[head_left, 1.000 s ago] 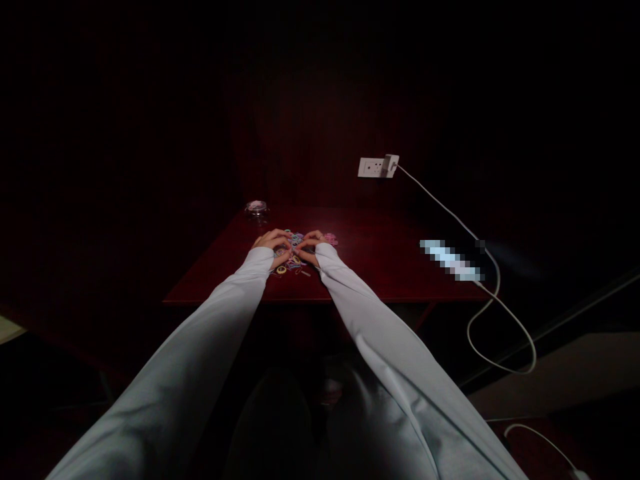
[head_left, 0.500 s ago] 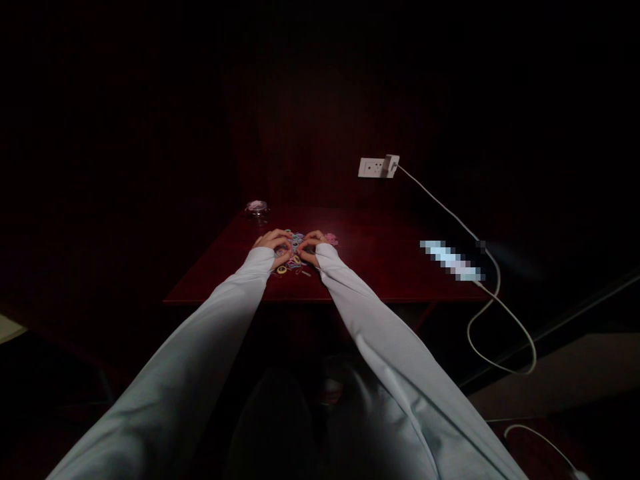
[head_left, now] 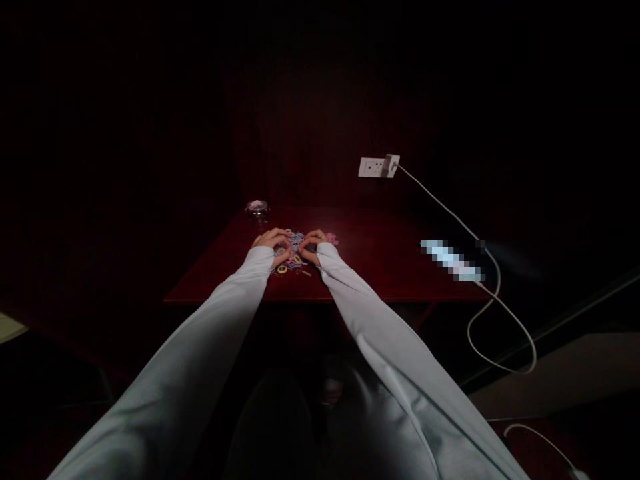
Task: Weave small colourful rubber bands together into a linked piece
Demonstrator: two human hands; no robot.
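A pile of small colourful loops that look like hair ties lies on the dark red table. At its left side rests my left hand, fingers curved and thumb held apart from them. My right hand mirrors it on the right side, also with a gap between thumb and fingers. Both hands cup the pile, and nothing shows gripped in either. A yellow loop lies at the near edge of the pile. Just beyond my right hand sits a bunch of pink loops. My hands hide part of the pile.
A clear jar with something pink in or on it stands at the table's back left. To the right lies a bright pixelated device on a white cable. The cable runs to a charger in a wall socket.
Both hands have shifted only slightly, and the gap between their fingertips looks a little wider. The loops between them have moved a little.
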